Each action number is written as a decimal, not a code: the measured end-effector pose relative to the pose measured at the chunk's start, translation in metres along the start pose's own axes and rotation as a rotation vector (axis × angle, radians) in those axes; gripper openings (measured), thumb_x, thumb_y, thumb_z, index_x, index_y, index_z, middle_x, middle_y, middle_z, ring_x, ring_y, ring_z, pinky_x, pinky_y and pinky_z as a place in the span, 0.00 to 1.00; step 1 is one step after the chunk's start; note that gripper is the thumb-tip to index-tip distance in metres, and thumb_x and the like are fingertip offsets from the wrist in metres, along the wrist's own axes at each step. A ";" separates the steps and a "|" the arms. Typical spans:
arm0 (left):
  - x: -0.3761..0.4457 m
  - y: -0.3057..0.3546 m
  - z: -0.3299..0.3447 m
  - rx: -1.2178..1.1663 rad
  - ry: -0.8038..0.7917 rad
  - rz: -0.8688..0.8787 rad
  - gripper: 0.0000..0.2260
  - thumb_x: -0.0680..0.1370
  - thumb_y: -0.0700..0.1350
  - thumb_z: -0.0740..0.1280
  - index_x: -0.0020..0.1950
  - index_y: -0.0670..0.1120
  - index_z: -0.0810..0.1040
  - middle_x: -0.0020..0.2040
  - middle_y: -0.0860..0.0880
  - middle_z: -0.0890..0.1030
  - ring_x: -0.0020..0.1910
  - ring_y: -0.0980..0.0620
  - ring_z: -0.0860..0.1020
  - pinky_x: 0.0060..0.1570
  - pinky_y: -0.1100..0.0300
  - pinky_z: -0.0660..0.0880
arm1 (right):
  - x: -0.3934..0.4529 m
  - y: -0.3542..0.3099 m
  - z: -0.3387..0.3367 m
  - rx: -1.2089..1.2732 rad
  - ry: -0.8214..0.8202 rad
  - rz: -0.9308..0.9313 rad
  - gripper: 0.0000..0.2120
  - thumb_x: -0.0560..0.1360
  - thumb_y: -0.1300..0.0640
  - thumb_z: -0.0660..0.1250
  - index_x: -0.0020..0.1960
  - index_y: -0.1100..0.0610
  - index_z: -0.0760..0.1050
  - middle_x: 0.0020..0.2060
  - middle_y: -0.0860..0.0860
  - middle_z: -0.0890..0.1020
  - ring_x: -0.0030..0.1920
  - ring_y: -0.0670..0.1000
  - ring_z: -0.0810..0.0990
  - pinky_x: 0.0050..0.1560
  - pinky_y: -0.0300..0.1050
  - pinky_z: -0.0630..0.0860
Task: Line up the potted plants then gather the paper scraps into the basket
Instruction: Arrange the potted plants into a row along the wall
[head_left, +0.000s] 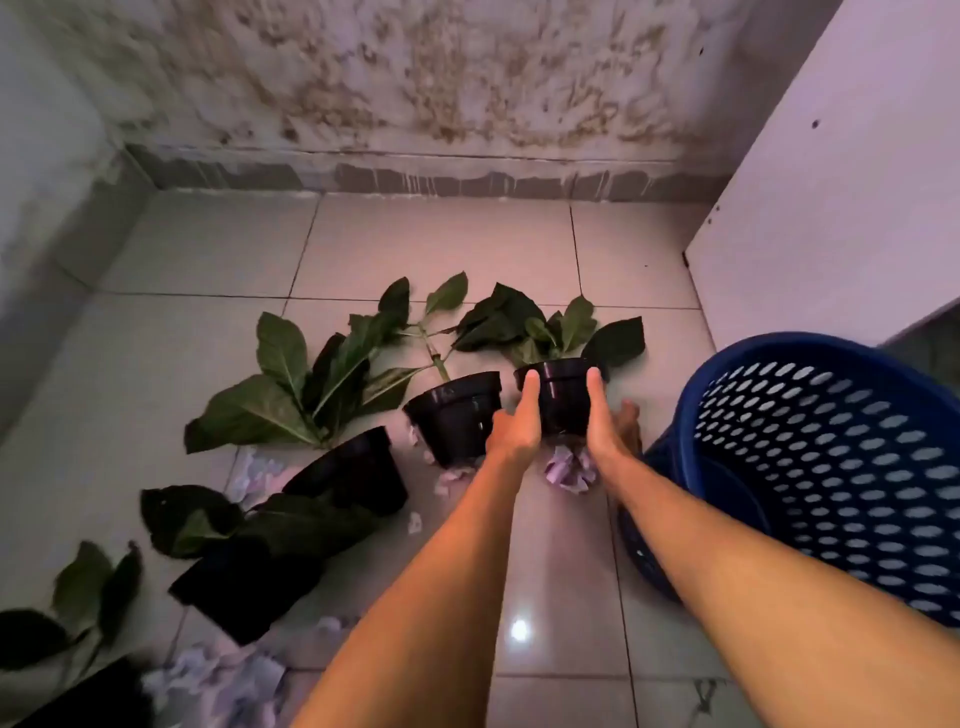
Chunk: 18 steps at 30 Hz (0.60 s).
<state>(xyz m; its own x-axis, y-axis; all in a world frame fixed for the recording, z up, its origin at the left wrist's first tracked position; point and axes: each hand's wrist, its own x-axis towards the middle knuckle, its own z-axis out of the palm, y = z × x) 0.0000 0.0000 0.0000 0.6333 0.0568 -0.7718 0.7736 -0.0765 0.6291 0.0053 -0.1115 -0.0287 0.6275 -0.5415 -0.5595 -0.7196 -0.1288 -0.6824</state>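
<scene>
Both hands grip one black potted plant (563, 395) from either side: my left hand (517, 423) on its left wall, my right hand (602, 421) on its right. The pot is tilted away from me, its leaves pointing toward the wall. Just left of it lies a second black pot (454, 421) with leafy stems. A third pot (353, 473) and a fourth (244, 587) lie further left and nearer. A fifth plant (78, 691) shows at the bottom left corner. Crumpled paper scraps lie under my hands (569, 470) and at bottom left (218, 680). The blue perforated basket (831, 467) stands at right.
A stained wall (415, 78) closes the far side and a white panel (831, 208) stands at the right behind the basket. Small paper bits (414, 522) dot the glossy floor tiles. A bare foot (626, 426) shows beside the basket.
</scene>
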 end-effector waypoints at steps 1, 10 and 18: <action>0.007 -0.005 0.005 -0.018 0.005 0.008 0.48 0.73 0.76 0.54 0.81 0.42 0.59 0.79 0.42 0.65 0.77 0.41 0.65 0.76 0.46 0.61 | 0.009 0.004 -0.001 -0.009 0.005 -0.034 0.48 0.71 0.23 0.57 0.80 0.55 0.59 0.76 0.60 0.69 0.72 0.64 0.71 0.69 0.61 0.69; 0.079 -0.006 0.040 -0.191 0.001 0.076 0.40 0.77 0.71 0.54 0.76 0.43 0.69 0.72 0.39 0.74 0.70 0.38 0.73 0.72 0.46 0.69 | 0.089 0.001 -0.001 -0.032 -0.165 -0.058 0.50 0.69 0.20 0.56 0.74 0.59 0.71 0.68 0.60 0.77 0.63 0.61 0.77 0.59 0.52 0.71; 0.112 0.007 0.052 -0.288 0.084 0.047 0.38 0.77 0.71 0.52 0.75 0.45 0.71 0.70 0.40 0.76 0.67 0.38 0.76 0.69 0.45 0.72 | 0.106 -0.007 0.024 0.080 -0.135 -0.029 0.45 0.74 0.25 0.56 0.71 0.62 0.73 0.69 0.60 0.77 0.66 0.62 0.77 0.64 0.51 0.73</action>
<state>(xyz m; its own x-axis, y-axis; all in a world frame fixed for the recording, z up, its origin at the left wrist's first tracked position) 0.0749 -0.0458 -0.0866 0.6592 0.1430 -0.7382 0.7103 0.2039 0.6737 0.0838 -0.1476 -0.0944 0.6855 -0.4216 -0.5935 -0.6781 -0.0731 -0.7313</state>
